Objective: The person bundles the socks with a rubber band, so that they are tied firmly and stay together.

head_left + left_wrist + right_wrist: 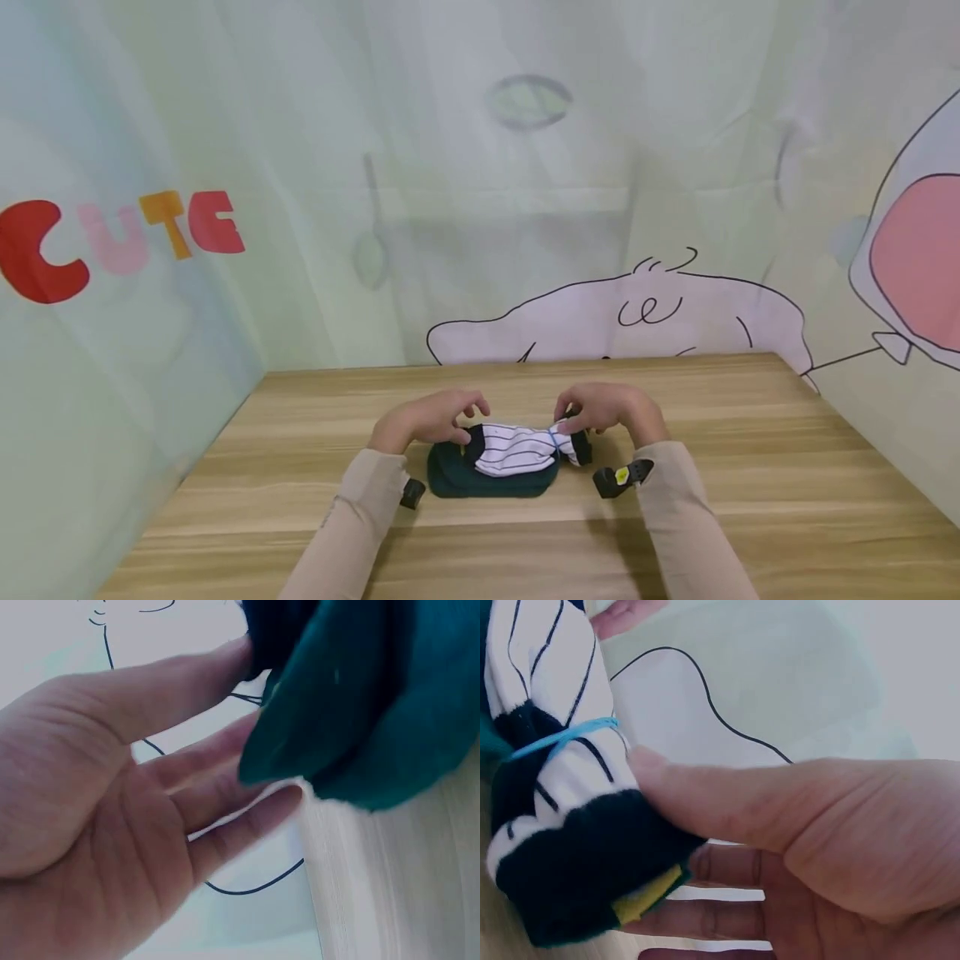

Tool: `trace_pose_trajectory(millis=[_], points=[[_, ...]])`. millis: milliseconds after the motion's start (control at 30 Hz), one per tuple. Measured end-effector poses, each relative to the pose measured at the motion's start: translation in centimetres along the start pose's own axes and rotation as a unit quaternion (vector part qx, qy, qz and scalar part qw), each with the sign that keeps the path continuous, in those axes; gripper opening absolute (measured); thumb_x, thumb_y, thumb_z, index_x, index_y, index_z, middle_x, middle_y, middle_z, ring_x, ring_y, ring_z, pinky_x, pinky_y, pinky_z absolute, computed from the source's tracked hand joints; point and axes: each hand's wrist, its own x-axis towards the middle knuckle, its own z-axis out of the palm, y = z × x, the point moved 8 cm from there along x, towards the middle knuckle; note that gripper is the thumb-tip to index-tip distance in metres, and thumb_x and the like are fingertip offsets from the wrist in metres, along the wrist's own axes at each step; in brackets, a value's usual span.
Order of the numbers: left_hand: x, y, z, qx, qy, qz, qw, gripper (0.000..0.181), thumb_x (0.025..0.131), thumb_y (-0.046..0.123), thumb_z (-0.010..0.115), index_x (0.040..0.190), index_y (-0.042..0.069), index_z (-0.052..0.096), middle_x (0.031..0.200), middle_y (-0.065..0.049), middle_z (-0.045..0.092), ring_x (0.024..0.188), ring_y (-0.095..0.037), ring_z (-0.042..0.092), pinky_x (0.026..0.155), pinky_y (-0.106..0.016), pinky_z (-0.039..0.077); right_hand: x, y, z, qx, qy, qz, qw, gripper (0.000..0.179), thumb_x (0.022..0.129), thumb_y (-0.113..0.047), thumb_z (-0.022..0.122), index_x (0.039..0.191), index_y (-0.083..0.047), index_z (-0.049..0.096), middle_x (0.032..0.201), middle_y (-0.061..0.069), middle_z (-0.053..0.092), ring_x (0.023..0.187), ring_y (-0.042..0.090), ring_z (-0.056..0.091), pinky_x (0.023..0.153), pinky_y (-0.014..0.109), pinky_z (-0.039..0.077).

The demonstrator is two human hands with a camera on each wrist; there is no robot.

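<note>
A bundle of white socks with dark stripes and black cuffs (516, 450) lies over dark green fabric with rounded ends (491, 485), which looks like folded socks. A thin blue band (562, 740) cinches the bundle near its right end. My left hand (435, 417) is at the left end, its thumb at the black cuff and its other fingers loosely extended behind the green fabric (337, 712). With thumb in front and fingers behind, my right hand (611, 406) holds the banded end. A yellow patch (646, 898) shows on the cuff there.
The wood-grain table (300, 500) stretches out around the socks. A printed curtain (337, 250) with cartoon drawings rises behind its far edge and along the sides. Each wrist wears a small black camera, such as the right wrist camera (621, 478).
</note>
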Motion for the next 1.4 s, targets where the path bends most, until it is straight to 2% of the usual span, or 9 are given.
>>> trace_pose_trajectory(millis=[167,300,433,633,833,1000,1100,1167,1400], points=[[-0.3,-0.7,0.3,-0.005,-0.031,-0.031,0.999,0.042,0.09,0.003,0.072,0.128,0.013,0.057,0.12,-0.015,0.065,0.115,-0.031,0.059,0.1,-0.049,0.045,-0.1,-0.1,-0.6,-0.022,0.018,-0.005,0.9996,0.005,0.095,-0.013,0.07,0.096,-0.01,0.067,0.091,0.003,0.062,0.075,0.016,0.052,0.062,0.028,0.043],[-0.4,-1.1,0.6,-0.001,-0.036,-0.061,0.9975,0.037,0.092,0.003,0.07,0.123,0.021,0.061,0.115,-0.011,0.066,0.108,-0.027,0.06,0.099,-0.048,0.046,0.0,0.0,-0.9,-0.041,0.034,-0.006,0.9986,0.004,0.094,-0.012,0.07,0.095,-0.01,0.066,0.091,0.002,0.062,0.08,0.017,0.054,0.068,0.029,0.046],[-0.4,-1.2,0.6,-0.001,-0.027,-0.074,0.9969,0.034,0.095,0.001,0.066,0.119,0.024,0.063,0.116,-0.01,0.065,0.105,-0.026,0.059,0.098,-0.049,0.047,0.1,0.1,-1.0,-0.05,0.045,-0.002,0.9977,0.004,0.094,-0.012,0.07,0.095,-0.011,0.066,0.091,0.001,0.062,0.083,0.017,0.055,0.074,0.032,0.047],[-0.6,-1.4,-0.1,0.009,0.004,-0.062,0.998,0.032,0.095,-0.003,0.062,0.116,0.021,0.064,0.109,-0.007,0.064,0.1,-0.025,0.058,0.096,-0.047,0.048,0.3,-0.2,-1.0,-0.043,0.059,-0.011,0.9973,0.005,0.094,-0.012,0.07,0.093,-0.011,0.065,0.089,0.0,0.061,0.082,0.017,0.054,0.072,0.032,0.046],[-1.0,-1.9,-1.2,0.005,0.037,-0.054,0.9979,0.03,0.094,-0.01,0.059,0.112,0.013,0.065,0.094,-0.005,0.061,0.085,-0.02,0.056,0.082,-0.039,0.051,0.1,-0.2,-1.2,-0.039,0.078,-0.014,0.9961,0.008,0.098,-0.016,0.065,0.093,-0.01,0.063,0.087,0.001,0.059,0.08,0.018,0.052,0.068,0.031,0.044],[-1.1,-2.4,-0.9,-0.005,0.015,-0.07,0.9974,0.016,0.096,0.003,0.065,0.111,0.009,0.062,0.093,-0.006,0.063,0.081,-0.018,0.06,0.079,-0.037,0.05,0.0,-0.1,-1.3,-0.043,0.083,-0.025,0.9953,0.009,0.098,-0.016,0.065,0.093,-0.009,0.064,0.088,0.002,0.061,0.078,0.017,0.054,0.068,0.031,0.045],[-1.1,-2.7,-0.1,-0.017,-0.009,-0.094,0.9954,0.019,0.095,0.01,0.068,0.112,0.009,0.06,0.089,-0.005,0.063,0.076,-0.017,0.063,0.078,-0.036,0.05,-0.1,0.1,-1.1,-0.045,0.08,-0.028,0.9954,0.01,0.097,-0.016,0.066,0.089,-0.01,0.064,0.085,0.001,0.06,0.075,0.016,0.053,0.065,0.03,0.045],[-1.1,-2.7,0.3,-0.013,-0.017,-0.095,0.9953,0.02,0.094,0.008,0.07,0.111,0.008,0.059,0.084,-0.003,0.063,0.071,-0.018,0.065,0.076,-0.035,0.049,0.0,0.2,-1.0,-0.043,0.08,-0.035,0.9952,0.012,0.096,-0.014,0.067,0.086,-0.01,0.063,0.081,0.001,0.058,0.072,0.015,0.052,0.063,0.029,0.044],[-1.2,-2.7,-0.2,-0.001,0.007,-0.106,0.9944,0.015,0.094,0.002,0.067,0.106,0.007,0.061,0.081,-0.002,0.063,0.068,-0.018,0.066,0.07,-0.032,0.047,0.7,-0.5,-1.5,-0.048,0.138,-0.095,0.9847,0.012,0.095,-0.005,0.067,0.084,-0.006,0.061,0.077,-0.001,0.056,0.069,0.012,0.05,0.063,0.028,0.043]])
